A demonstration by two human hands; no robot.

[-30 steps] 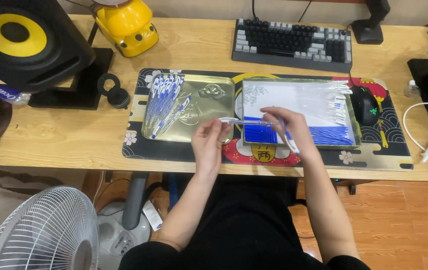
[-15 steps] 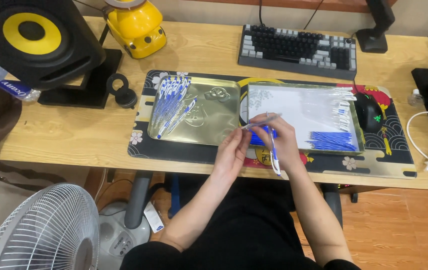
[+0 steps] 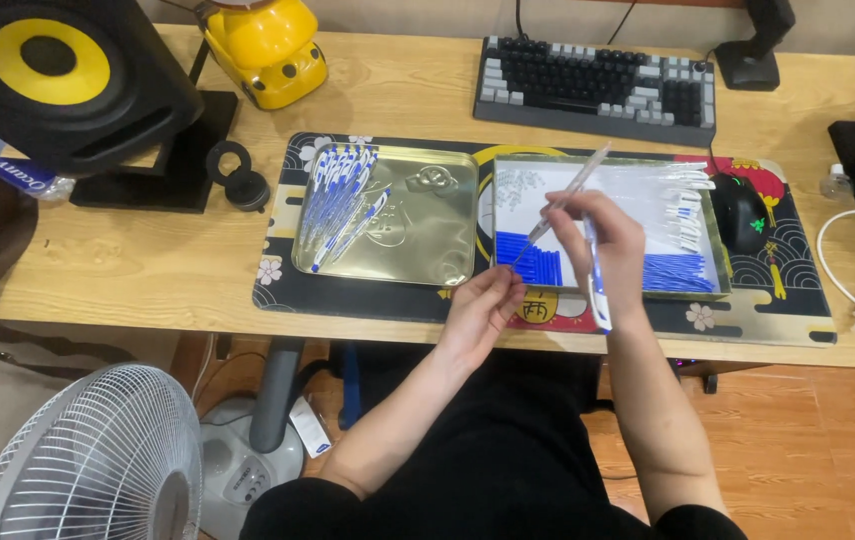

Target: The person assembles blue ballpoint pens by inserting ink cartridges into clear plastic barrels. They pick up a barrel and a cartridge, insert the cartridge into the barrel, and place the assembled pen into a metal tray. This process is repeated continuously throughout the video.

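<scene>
My right hand (image 3: 608, 240) grips a clear pen barrel (image 3: 583, 180) that slants up to the right over the right tin tray (image 3: 713, 235). A second white-and-blue pen (image 3: 598, 295) hangs down from the same hand. My left hand (image 3: 483, 310) is just below it. Its fingertips pinch the lower end of a thin blue refill (image 3: 530, 245) that runs into the barrel. The right tray holds rows of blue refills (image 3: 673, 272) and several clear barrels (image 3: 673, 190). The left gold tin tray (image 3: 418, 215) carries a bunch of blue-and-white pens (image 3: 338, 195) on its left side.
Both trays lie on a dark patterned desk mat (image 3: 278, 290). A black mouse (image 3: 738, 210) sits right of the trays. At the back stands a keyboard (image 3: 593, 85), at the back left a yellow toy vehicle (image 3: 263, 50) and a black speaker (image 3: 58, 75). A white fan (image 3: 88, 460) stands on the floor.
The barrel has swung from lying level between both hands to pointing up and right. My left hand has dropped a little toward the desk's front edge.
</scene>
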